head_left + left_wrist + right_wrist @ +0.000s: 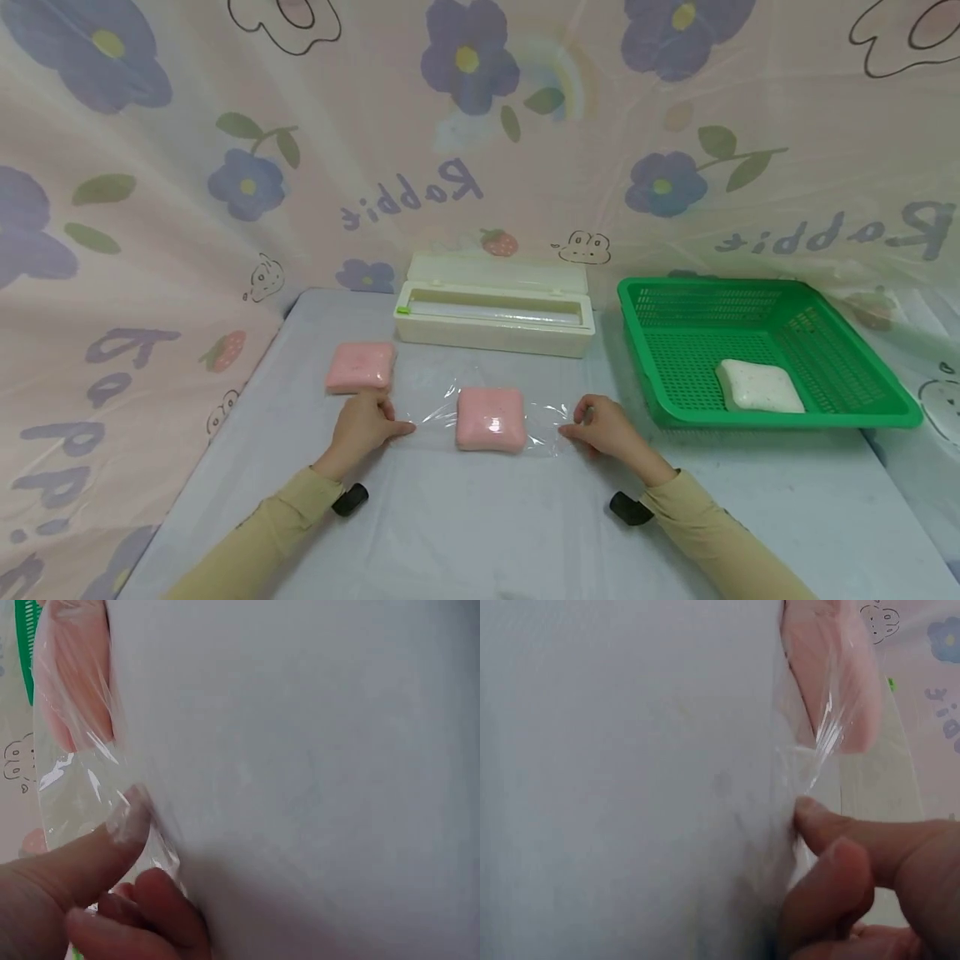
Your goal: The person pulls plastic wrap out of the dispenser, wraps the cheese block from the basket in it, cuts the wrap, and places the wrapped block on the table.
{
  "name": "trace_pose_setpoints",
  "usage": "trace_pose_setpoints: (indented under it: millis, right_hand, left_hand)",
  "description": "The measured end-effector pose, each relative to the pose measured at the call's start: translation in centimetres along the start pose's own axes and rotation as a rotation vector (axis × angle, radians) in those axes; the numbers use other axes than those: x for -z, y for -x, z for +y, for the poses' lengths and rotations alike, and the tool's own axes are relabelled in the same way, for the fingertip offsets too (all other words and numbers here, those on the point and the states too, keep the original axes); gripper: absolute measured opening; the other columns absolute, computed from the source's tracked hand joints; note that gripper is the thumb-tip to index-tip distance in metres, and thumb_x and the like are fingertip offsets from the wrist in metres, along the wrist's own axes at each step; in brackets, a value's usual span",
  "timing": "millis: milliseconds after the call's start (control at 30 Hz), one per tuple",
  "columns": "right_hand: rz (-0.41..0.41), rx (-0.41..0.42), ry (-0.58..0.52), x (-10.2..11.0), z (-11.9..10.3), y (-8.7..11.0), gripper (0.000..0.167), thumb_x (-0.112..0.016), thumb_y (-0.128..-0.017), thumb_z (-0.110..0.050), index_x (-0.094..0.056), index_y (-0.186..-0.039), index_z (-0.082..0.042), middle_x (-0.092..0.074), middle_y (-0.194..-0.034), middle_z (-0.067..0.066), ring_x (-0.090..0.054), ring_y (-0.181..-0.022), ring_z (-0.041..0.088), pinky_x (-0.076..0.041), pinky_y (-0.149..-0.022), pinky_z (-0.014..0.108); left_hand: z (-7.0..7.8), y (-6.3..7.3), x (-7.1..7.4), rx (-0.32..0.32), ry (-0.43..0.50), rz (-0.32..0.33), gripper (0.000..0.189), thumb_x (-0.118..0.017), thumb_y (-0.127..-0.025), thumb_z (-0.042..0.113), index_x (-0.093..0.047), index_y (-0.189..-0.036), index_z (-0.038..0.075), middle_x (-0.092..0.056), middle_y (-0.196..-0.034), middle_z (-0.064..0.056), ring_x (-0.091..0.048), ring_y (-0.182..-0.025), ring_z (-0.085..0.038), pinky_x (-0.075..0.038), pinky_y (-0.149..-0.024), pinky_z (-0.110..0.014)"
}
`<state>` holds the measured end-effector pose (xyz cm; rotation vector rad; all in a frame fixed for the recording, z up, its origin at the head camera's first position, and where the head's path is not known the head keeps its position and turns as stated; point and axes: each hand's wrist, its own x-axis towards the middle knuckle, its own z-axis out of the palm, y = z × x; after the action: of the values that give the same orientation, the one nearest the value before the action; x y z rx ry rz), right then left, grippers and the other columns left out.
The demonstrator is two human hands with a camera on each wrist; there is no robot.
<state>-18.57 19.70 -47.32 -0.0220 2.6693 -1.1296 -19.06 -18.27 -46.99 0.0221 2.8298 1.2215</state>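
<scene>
A square pink soap bar [491, 419] lies in the middle of the table under clear plastic wrap [435, 414], which spreads out on both sides and shines in streaks. At the wrap's left end, my left hand [365, 429] pinches the film between thumb and curled fingers; the left wrist view shows the thumb [131, 825] on it. My right hand [609, 429] pinches the opposite end, where the film runs in taut creases to the fingertips [810, 814] in the right wrist view. A second pink soap bar [362, 367] sits just beyond my left hand.
Behind the wrapped bar stands a cream wrap dispenser box [495, 333], lid raised, a film roll inside and a green tab at its left. To the right, a green plastic basket [787, 419] holds a white bar [761, 386]. A printed curtain [375, 125] hangs behind the table.
</scene>
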Motion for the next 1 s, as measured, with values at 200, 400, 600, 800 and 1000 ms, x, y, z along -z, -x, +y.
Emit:
trace_pose_setpoints:
  millis: [200, 400, 600, 800, 1000]
  right_hand:
    - [-0.042, 0.044, -0.081, 0.3, 0.7, 0.1, 0.029, -0.077, -0.082, -0.019, -0.052, -0.077, -0.006, -0.046, -0.045, 0.001, -0.047, -0.038, 0.014, -0.036, -0.039, 0.025]
    - [-0.074, 0.208, -0.197, 0.9, 1.6, 0.7, 0.014, -0.064, -0.092, -0.012, -0.058, -0.086, 0.0, -0.056, -0.059, 0.006, -0.054, -0.049, 0.016, -0.043, -0.043, 0.025]
    - [0.07, 0.509, 0.032, 1.1, 0.1, 1.3, 0.025, -0.069, -0.089, -0.011, -0.062, -0.11, -0.001, -0.065, -0.094, 0.006, -0.063, -0.081, 0.018, -0.055, -0.067, 0.032]
    - [0.012, 0.605, 0.271, 0.1, -2.6, 2.0, 0.064, -0.071, -0.088, -0.027, -0.044, -0.142, -0.009, -0.046, -0.14, 0.007, -0.046, -0.126, 0.023, -0.043, -0.101, 0.042]
    - [-0.036, 0.738, 0.39, -1.8, -3.8, 2.2, 0.08, -0.076, -0.083, -0.03, -0.035, -0.147, -0.006, -0.032, -0.151, 0.013, -0.034, -0.136, 0.03, -0.038, -0.105, 0.046]
  left_hand:
    - [-0.7, 0.0, 0.5, 0.013, 0.033, -0.036, 0.033, -0.087, -0.067, 0.015, -0.056, -0.061, 0.006, -0.05, -0.045, 0.0, -0.051, -0.042, -0.015, -0.04, -0.047, -0.026]
    - [0.0, 1.0, 0.8, -0.114, -0.01, -0.053, 0.026, -0.077, -0.082, 0.017, -0.058, -0.066, 0.011, -0.048, -0.052, 0.002, -0.047, -0.048, -0.012, -0.038, -0.047, -0.024]
    - [3.3, 1.4, 0.7, -0.523, -0.162, -0.151, 0.016, -0.073, -0.086, 0.026, -0.07, -0.092, 0.012, -0.063, -0.087, 0.002, -0.06, -0.082, -0.015, -0.052, -0.071, -0.028]
    - [5.4, 1.0, -0.7, -0.853, -0.314, -0.214, 0.049, -0.078, -0.081, 0.033, -0.064, -0.121, 0.008, -0.056, -0.13, -0.011, -0.052, -0.121, -0.025, -0.044, -0.1, -0.038]
    - [5.9, 0.6, -2.3, -0.971, -0.408, -0.252, 0.057, -0.08, -0.077, 0.035, -0.064, -0.123, 0.004, -0.053, -0.134, -0.015, -0.046, -0.128, -0.029, -0.038, -0.106, -0.039]
